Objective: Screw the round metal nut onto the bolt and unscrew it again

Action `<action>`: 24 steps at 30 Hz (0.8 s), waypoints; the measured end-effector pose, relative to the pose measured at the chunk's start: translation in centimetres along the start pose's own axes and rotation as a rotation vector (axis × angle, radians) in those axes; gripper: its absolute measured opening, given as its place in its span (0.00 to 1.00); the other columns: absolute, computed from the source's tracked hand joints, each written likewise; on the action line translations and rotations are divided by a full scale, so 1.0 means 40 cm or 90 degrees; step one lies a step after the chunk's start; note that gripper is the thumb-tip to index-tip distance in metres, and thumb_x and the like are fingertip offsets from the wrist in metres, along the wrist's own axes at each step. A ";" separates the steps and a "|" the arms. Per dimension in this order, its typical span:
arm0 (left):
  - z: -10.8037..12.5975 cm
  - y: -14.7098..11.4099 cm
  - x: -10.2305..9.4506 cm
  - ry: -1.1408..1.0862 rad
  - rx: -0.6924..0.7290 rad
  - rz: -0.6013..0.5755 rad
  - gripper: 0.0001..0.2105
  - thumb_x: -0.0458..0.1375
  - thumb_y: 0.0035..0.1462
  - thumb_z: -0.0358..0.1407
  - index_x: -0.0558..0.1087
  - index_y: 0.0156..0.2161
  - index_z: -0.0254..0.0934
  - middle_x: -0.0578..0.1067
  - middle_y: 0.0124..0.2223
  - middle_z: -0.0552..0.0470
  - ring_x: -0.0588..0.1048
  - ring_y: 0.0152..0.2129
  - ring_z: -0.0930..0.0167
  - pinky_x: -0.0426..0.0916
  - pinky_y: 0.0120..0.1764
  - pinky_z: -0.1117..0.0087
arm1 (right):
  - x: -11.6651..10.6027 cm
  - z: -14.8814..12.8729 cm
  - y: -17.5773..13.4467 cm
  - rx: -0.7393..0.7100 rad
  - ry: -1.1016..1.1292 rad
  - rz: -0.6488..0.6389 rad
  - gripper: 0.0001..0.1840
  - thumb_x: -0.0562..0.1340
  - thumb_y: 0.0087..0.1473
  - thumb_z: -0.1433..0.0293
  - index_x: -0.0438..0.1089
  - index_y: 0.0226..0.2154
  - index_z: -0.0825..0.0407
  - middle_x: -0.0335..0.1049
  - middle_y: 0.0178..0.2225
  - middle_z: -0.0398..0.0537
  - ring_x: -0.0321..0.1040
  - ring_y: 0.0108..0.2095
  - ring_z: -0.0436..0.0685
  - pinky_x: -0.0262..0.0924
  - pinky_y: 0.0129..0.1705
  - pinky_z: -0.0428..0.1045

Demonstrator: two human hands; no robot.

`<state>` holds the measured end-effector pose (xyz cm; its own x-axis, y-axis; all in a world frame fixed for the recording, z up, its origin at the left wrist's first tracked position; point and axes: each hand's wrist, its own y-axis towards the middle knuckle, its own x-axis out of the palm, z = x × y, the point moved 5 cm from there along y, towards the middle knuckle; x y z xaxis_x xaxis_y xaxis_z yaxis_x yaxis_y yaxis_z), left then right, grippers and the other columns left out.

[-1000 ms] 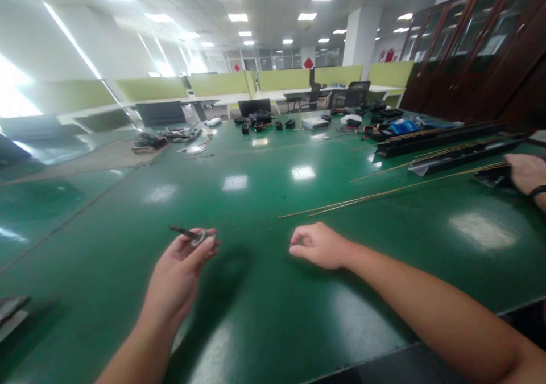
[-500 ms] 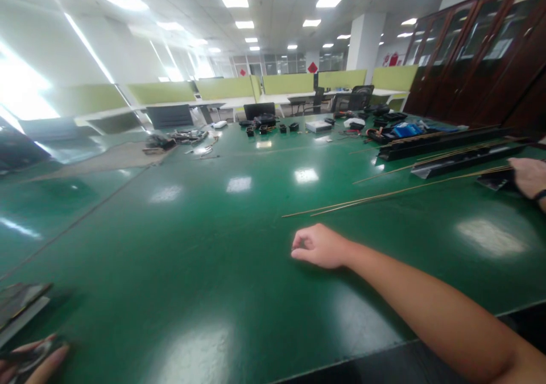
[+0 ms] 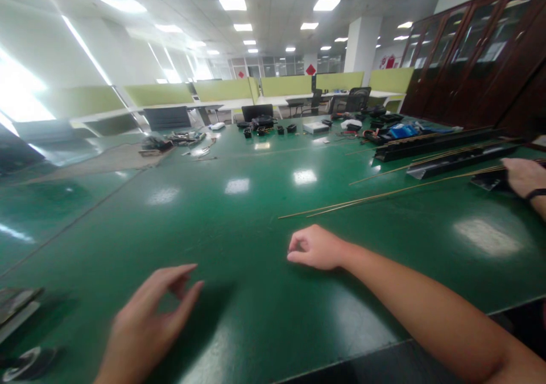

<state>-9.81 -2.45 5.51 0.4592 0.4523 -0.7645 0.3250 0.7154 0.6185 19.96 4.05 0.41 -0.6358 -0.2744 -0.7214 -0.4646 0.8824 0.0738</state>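
Observation:
My left hand (image 3: 156,310) is raised over the green table (image 3: 239,236), thumb and fingers apart, with nothing between them. To its lower left lies a round, roll-like object (image 3: 34,364), pale and dark, partly cut off by the picture's edge. My right hand (image 3: 315,247) rests on the table with thumb and forefinger curled into a pinch. A tiny dark spot shows at its fingertips, too small to name. Just beyond it lie the ends of thin brass-coloured rods (image 3: 358,200).
Another person's hand (image 3: 522,176) is on a black channel (image 3: 486,180) at the right. More black channels (image 3: 460,159) with rods lie behind. Flat stacked pieces (image 3: 19,310) sit at the left edge. Tools, a white box (image 3: 315,127) and small black parts line the far side.
My left hand has let go of the round object at the lower left and moved right, over the table. My right hand keeps its pinch in place.

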 end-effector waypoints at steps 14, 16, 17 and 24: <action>0.297 0.149 0.304 -0.130 0.298 -0.230 0.11 0.52 0.58 0.25 0.72 0.44 0.37 0.75 0.43 0.46 0.75 0.39 0.67 0.73 0.40 0.69 | 0.013 0.001 0.008 -0.094 0.002 -0.036 0.06 0.62 0.48 0.71 0.72 0.24 0.57 0.71 0.24 0.42 0.63 0.25 0.48 0.50 0.27 0.43; 0.279 0.144 0.303 -0.126 0.280 -0.236 0.10 0.51 0.61 0.27 0.73 0.43 0.37 0.75 0.41 0.47 0.75 0.37 0.69 0.73 0.39 0.70 | 0.013 -0.001 0.006 -0.091 -0.010 -0.034 0.10 0.63 0.51 0.67 0.74 0.25 0.57 0.70 0.22 0.41 0.62 0.25 0.48 0.49 0.26 0.43; 0.265 0.142 0.300 -0.123 0.267 -0.237 0.10 0.50 0.63 0.28 0.73 0.42 0.37 0.75 0.40 0.48 0.75 0.36 0.70 0.73 0.38 0.70 | 0.012 -0.002 0.005 -0.088 -0.013 -0.034 0.12 0.63 0.52 0.65 0.75 0.27 0.57 0.70 0.22 0.41 0.61 0.24 0.48 0.49 0.26 0.43; 0.039 0.120 0.118 -0.014 -0.016 -0.063 0.09 0.57 0.61 0.40 0.74 0.45 0.41 0.78 0.42 0.53 0.77 0.36 0.70 0.72 0.43 0.70 | 0.000 -0.013 -0.001 -0.061 -0.019 -0.048 0.14 0.64 0.55 0.62 0.79 0.31 0.55 0.73 0.24 0.43 0.62 0.23 0.47 0.50 0.27 0.43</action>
<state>-4.80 2.31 5.14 0.4440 0.3666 -0.8176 0.3499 0.7691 0.5348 19.65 3.81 0.77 -0.5795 -0.3256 -0.7471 -0.5678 0.8189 0.0835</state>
